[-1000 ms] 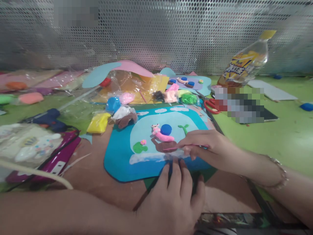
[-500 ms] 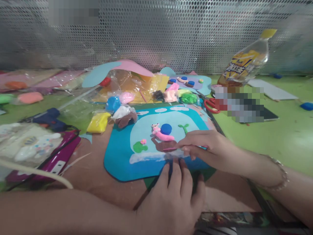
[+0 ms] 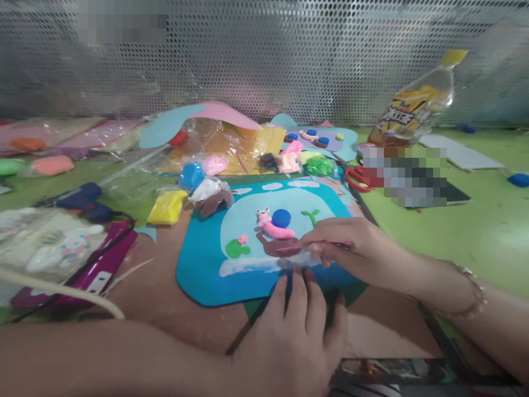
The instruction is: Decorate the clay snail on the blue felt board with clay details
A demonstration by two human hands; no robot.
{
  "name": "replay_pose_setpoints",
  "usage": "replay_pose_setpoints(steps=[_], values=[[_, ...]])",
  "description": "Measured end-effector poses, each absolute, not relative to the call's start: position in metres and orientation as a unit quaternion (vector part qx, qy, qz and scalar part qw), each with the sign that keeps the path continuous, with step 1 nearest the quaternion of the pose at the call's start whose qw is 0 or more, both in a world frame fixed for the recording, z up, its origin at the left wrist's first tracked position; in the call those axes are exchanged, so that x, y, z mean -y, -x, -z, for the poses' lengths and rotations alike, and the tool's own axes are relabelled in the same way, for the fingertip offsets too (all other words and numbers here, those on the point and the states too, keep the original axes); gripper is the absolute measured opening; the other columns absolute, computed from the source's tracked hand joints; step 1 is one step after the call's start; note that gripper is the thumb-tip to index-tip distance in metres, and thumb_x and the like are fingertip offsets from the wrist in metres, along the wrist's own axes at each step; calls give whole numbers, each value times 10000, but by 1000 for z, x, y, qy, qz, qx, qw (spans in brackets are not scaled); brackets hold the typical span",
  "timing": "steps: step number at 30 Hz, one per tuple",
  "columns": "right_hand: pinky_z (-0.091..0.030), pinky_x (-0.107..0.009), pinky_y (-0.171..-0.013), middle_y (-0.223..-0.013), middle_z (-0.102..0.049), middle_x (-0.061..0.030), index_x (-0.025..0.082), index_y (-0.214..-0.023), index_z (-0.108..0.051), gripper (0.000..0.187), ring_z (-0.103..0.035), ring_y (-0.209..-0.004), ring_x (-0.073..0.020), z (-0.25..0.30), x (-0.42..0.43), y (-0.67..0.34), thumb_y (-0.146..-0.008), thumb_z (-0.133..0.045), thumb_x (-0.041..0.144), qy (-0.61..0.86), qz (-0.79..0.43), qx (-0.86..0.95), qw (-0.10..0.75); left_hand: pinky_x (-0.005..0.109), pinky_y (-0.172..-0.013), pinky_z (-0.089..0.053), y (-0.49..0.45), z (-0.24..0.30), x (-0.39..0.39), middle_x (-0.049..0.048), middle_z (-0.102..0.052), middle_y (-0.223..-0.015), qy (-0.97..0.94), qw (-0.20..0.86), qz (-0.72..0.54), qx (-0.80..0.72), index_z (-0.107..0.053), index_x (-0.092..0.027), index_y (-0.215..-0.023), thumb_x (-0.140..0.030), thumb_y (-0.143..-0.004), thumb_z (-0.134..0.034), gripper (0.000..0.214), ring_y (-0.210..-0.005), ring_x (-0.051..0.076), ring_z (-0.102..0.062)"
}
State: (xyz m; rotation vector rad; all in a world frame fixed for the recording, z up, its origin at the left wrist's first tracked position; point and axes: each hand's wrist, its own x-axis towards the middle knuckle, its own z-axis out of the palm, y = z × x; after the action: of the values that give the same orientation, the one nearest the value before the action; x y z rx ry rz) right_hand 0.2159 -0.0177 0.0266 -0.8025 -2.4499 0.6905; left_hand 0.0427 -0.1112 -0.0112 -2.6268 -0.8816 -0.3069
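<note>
A blue foam board (image 3: 198, 264) lies in front of me with a clay picture: a pink snail with a blue shell (image 3: 276, 223), a brown patch (image 3: 276, 247), a green leaf (image 3: 236, 249) and white clay along the bottom. My right hand (image 3: 351, 245) is closed in a pinch on a thin pink stick tool (image 3: 289, 248), whose tip rests on the brown patch. My left hand (image 3: 295, 331) lies flat, fingers stretched out, with its fingertips pressing the board's near edge.
Bagged clay lumps in yellow (image 3: 166, 207), blue, pink, white and green lie behind the board. Red scissors (image 3: 354, 179) and a tilted plastic bottle (image 3: 415, 107) stand at right. A purple case (image 3: 88, 270) and a glue gun (image 3: 82, 199) are at left. A perforated metal screen closes the back.
</note>
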Motion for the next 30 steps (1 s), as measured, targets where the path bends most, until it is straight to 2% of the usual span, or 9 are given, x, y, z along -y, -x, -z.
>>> replay_pose_setpoints(steps=[13,18,27,30], values=[[-463,-193,-600,-736,-619,-6,186,-1011,-633,207,-574,-650,-89,-26,17,-217,-909,-453,184,287,-242,897,233,445,-857,-446,-42,10,110,212,-586,-1134,931,164,100,311,-454,-136,-1236,-534,-881,-352,543,-1036,335,-566],[-465,-199,-613,-756,-620,-11,180,-1000,-634,207,-572,-660,-90,-27,17,-216,-913,-447,192,285,-242,898,230,431,-851,-453,-43,10,110,189,-606,-1103,926,179,112,313,-470,-147,-1217,-389,-891,-407,411,-1016,319,-581],[-456,-193,-601,-733,-599,-1,192,-1003,-639,205,-556,-627,-77,-24,15,-218,-904,-462,169,288,-279,885,235,424,-827,-466,-43,9,111,195,-610,-1107,926,174,115,316,-476,-148,-1208,-447,-892,-381,445,-1008,328,-590],[-454,-177,-589,-726,-600,9,192,-990,-643,192,-549,-599,-60,-24,14,-217,-902,-474,175,304,-306,868,245,407,-809,-475,-45,10,110,175,-635,-1068,917,189,136,325,-503,-156,-1170,-317,-875,-431,344,-984,315,-607]])
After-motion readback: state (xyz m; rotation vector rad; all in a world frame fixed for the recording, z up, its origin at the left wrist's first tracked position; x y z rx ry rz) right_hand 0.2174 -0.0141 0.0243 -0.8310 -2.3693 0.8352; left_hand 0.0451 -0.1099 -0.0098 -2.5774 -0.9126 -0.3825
